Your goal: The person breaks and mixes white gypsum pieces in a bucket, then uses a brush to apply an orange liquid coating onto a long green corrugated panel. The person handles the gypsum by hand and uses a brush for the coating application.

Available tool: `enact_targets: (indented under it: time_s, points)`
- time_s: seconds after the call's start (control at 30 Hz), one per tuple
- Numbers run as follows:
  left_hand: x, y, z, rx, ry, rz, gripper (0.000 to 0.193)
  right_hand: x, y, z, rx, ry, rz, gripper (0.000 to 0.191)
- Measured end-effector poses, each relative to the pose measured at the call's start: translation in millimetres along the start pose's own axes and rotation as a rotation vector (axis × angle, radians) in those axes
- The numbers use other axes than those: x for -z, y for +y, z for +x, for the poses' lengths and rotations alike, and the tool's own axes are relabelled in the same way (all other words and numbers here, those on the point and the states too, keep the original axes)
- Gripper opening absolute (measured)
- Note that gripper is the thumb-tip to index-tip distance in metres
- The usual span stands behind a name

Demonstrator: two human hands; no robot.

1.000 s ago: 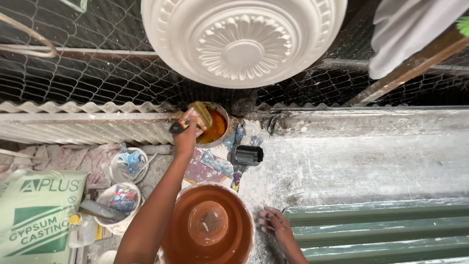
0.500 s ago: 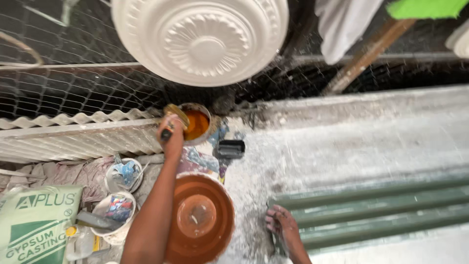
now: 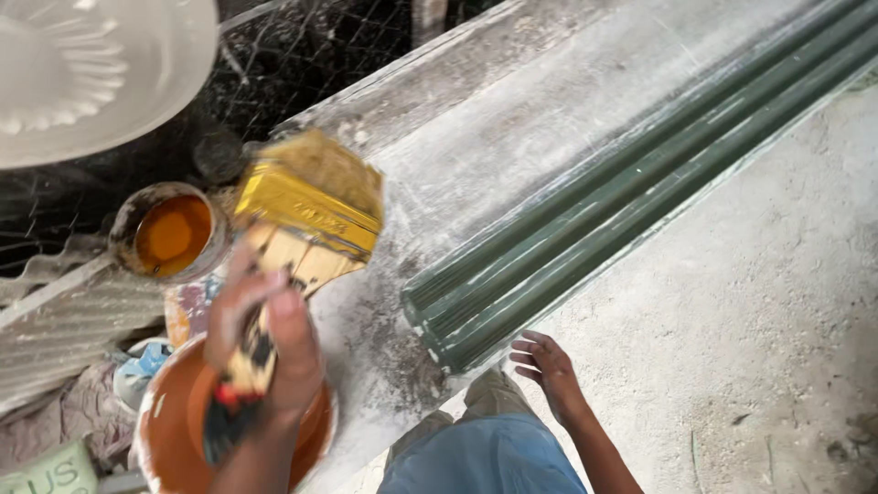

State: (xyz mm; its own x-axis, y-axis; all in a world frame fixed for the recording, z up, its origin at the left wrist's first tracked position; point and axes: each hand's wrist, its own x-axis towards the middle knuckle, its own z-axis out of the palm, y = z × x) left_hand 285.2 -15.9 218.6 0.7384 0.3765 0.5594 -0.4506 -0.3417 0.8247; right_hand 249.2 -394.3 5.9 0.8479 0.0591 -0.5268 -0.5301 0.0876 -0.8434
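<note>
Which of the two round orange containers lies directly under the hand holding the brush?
The large orange basin at the bottom edge, below the left hand gripping the brush; the small tin sits farther away.

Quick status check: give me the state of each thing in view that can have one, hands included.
left hand: closed around the brush handle
brush: held up above the bench, bristles wet with yellowish liquid
right hand: open, fingers resting at the near end of the mould
green mould: lying flat on the bench
small can: open, holding orange liquid
orange bucket: open, under the left hand
</note>
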Motion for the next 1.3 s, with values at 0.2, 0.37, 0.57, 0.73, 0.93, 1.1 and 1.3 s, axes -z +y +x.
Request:
enact_targets:
  time_s: [0.2,0.37,0.57,0.73,0.93,1.1,1.3]
  points:
    - [-113.4,14.4,21.8,0.130,-0.637,0.045,0.018,73.1,-13.6,1.9,0.096,0.072,0.050,0.055]
    - [-178.9,40.9,21.0,-0.316,-0.257,0.173,0.012,187.1,-11.3,3.9,0.090,0.135,0.084,0.053]
    - [-337.8,0.2,48.8,0.154,-0.663,0.098,0.014,335.4,-46.5,27.3,0.160,0.234,-0.009,0.052]
    - [-429.5,9.7,42.9,-0.314,-0.434,0.020,0.014,405.5,-103.5,54.0,0.199,0.274,-0.053,0.056]
    - [-556.1,2.4,56.4,-0.183,-0.518,-0.047,0.015,434.0,-167.3,113.3,0.243,0.201,0.045,0.059]
    - [-658.7,-17.9,75.2,-0.238,-0.416,-0.222,0.015,488.2,-226.7,174.2,0.134,0.221,-0.114,0.052]
    - [-801.8,-32.7,117.6,-0.020,-0.618,-0.138,0.016,590.2,-288.5,239.0,0.158,0.273,-0.055,0.050]
